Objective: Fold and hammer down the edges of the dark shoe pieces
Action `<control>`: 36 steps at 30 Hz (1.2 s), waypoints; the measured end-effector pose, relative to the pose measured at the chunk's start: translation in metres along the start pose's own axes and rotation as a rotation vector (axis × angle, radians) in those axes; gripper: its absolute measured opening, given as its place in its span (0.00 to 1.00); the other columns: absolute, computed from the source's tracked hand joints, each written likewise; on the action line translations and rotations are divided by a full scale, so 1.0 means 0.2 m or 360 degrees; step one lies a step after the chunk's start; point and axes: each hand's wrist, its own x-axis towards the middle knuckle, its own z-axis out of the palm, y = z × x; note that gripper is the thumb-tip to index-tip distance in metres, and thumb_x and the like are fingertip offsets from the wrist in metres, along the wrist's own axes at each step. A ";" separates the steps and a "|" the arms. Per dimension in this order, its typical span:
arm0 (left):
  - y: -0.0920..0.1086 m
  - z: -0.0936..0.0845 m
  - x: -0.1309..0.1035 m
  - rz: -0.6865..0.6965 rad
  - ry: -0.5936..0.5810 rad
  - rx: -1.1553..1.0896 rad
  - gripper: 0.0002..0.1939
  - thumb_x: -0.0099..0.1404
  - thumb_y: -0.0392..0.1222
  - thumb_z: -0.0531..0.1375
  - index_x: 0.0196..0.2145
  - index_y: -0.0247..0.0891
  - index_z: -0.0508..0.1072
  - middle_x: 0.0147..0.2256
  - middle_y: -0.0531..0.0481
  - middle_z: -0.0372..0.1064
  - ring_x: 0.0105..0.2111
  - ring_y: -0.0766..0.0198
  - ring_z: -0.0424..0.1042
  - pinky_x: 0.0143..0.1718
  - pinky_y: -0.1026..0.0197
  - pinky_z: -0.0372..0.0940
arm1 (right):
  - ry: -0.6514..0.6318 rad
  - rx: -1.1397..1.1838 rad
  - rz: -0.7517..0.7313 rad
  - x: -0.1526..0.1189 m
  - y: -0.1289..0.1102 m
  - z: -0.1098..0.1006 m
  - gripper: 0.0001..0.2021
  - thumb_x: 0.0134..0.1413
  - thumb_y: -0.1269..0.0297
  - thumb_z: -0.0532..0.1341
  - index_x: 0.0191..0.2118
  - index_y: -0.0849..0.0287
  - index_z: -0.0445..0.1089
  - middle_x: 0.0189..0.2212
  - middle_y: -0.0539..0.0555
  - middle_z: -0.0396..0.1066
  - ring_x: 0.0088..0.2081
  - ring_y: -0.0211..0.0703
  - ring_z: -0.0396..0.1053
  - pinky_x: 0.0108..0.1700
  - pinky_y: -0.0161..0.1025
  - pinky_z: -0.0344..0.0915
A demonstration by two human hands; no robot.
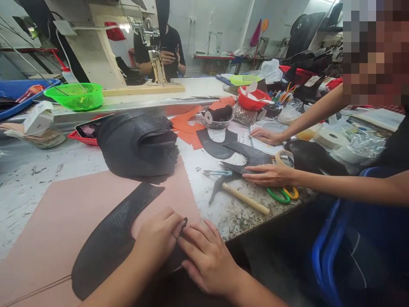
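Note:
A curved black leather piece point(102, 243) lies in front of me on a pink sheet point(60, 204), its near end running under my hands. My left hand point(159, 234) pinches the edge of this piece between thumb and fingers, and a small dark folded bit pokes up at the fingertips. Right beside it, my right hand point(207, 256) has its fingers stretched out, with the fingertips touching the same edge and the thumb apart. The leather under both hands is partly hidden. Just beyond is a thick stack of black leather pieces point(137, 145).
A co-worker's hands point(268, 174) rest on black pieces and paper at the right. Near them lie a hammer point(246, 198), a light-blue snipper point(217, 173) and scissors point(279, 195). Orange templates point(188, 123) and a green bowl point(76, 96) sit farther back. A sewing machine point(105, 47) stands behind.

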 end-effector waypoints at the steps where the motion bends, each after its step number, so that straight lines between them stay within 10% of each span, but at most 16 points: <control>1: 0.00 0.01 0.00 -0.0012 -0.0011 0.0002 0.17 0.66 0.42 0.47 0.26 0.39 0.72 0.27 0.51 0.66 0.27 0.66 0.67 0.27 0.65 0.57 | -0.0006 0.0007 0.0003 0.00 0.00 0.00 0.21 0.58 0.61 0.52 0.56 0.58 0.62 0.49 0.56 0.68 0.51 0.48 0.61 0.60 0.49 0.50; 21: 0.09 -0.05 0.09 -0.0272 -0.0513 0.0269 0.13 0.65 0.35 0.50 0.25 0.37 0.68 0.26 0.51 0.62 0.26 0.65 0.62 0.25 0.64 0.51 | 0.0055 0.0077 0.0180 -0.01 0.03 0.02 0.10 0.58 0.60 0.52 0.43 0.58 0.60 0.53 0.59 0.66 0.60 0.52 0.53 0.60 0.55 0.45; 28: -0.14 -0.10 -0.01 0.0226 -0.0314 -0.0297 0.09 0.64 0.42 0.54 0.40 0.44 0.72 0.33 0.52 0.67 0.32 0.66 0.68 0.34 0.67 0.61 | -0.0025 -0.0078 0.0225 0.05 0.01 -0.01 0.19 0.58 0.61 0.54 0.54 0.58 0.61 0.48 0.54 0.70 0.51 0.52 0.61 0.62 0.56 0.36; 36: -0.21 -0.14 -0.11 0.0566 -0.0096 -0.0110 0.18 0.64 0.30 0.45 0.42 0.42 0.72 0.31 0.50 0.67 0.28 0.68 0.68 0.28 0.70 0.63 | -0.0204 -0.0209 0.0239 0.08 -0.01 -0.04 0.19 0.60 0.61 0.52 0.55 0.56 0.63 0.49 0.49 0.69 0.50 0.46 0.59 0.63 0.48 0.25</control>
